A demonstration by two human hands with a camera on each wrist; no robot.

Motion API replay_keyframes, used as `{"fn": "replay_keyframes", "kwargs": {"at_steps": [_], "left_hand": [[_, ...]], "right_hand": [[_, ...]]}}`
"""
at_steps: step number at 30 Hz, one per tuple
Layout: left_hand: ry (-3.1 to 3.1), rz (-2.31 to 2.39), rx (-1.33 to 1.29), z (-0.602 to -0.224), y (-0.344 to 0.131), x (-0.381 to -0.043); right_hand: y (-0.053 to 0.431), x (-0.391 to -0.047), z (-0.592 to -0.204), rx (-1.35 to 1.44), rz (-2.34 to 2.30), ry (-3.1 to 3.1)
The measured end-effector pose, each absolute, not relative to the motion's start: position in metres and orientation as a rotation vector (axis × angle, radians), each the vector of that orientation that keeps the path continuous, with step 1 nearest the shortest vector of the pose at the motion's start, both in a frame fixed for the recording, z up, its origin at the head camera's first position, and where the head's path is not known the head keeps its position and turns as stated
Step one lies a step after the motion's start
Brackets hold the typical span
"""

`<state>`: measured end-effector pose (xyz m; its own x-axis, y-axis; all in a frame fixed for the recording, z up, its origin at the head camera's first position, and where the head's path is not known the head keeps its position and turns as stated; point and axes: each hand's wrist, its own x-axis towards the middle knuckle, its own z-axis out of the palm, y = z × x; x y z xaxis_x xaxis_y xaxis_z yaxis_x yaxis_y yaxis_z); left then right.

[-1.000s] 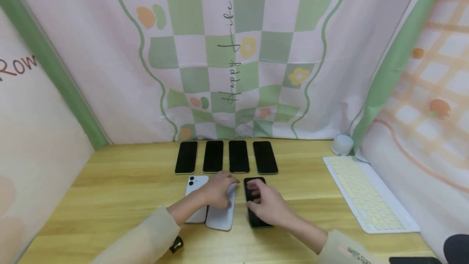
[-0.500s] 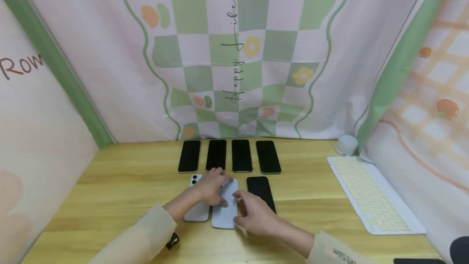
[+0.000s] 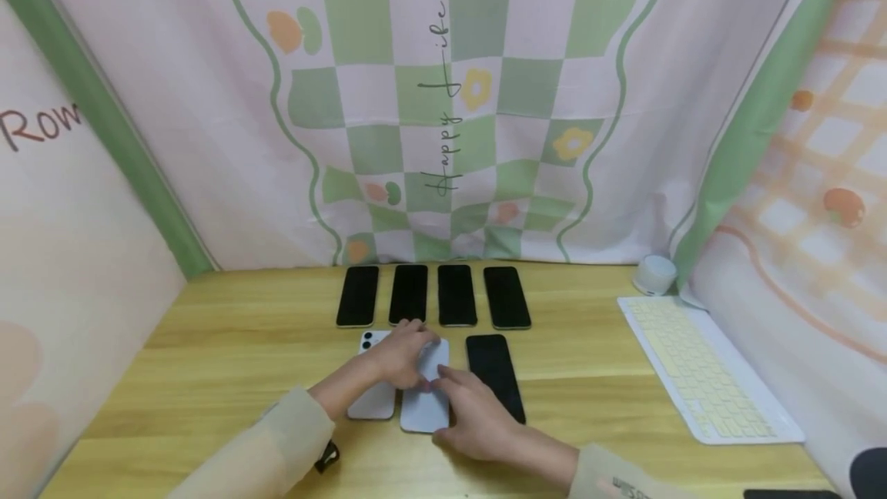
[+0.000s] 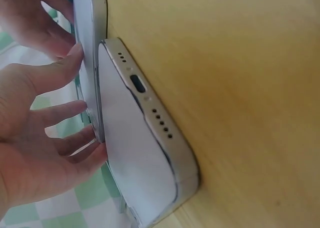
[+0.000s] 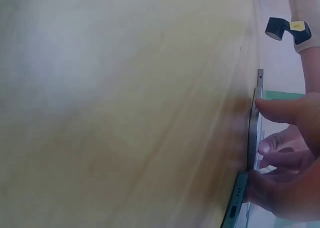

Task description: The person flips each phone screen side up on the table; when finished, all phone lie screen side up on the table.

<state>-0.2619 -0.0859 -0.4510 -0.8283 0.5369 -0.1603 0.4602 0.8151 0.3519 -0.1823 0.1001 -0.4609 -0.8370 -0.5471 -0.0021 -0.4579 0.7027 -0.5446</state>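
A white phone lies back up on the wooden table, under both hands. My left hand rests on its upper left part; in the left wrist view the thumb touches its back and other fingertips sit at its edge. My right hand comes from the right, fingertips over the phone's back, thumb by its lower right corner; in the right wrist view that thumb touches the phone's edge. Close on the left lies another white phone with two lenses, partly hidden by my left hand. A black-screened phone lies to the right.
Several black-screened phones form a row along the back of the table. A white keyboard and a small round speaker stand at the right. Another dark device shows at the front right edge.
My right hand has left the black-screened phone and moved left onto the white phone. My left hand stays on the white phone, which has straightened slightly.
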Motion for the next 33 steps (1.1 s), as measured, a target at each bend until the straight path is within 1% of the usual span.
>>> {"fn": "replay_keyframes", "kwargs": {"at_steps": [10,20,33], "left_hand": [[2.746,0.486,0.762,-0.448,-0.084,-0.262],[2.703,0.902,0.577,-0.459,-0.078,-0.272],[2.738,1.090,0.415,-0.450,-0.079,-0.269]], "right_hand": [[0.095,-0.182,-0.462,-0.829,-0.641,2.795],[0.100,-0.183,-0.463,-0.866,-0.641,2.759],[0.105,-0.185,-0.458,-0.882,-0.713,2.704]]}}
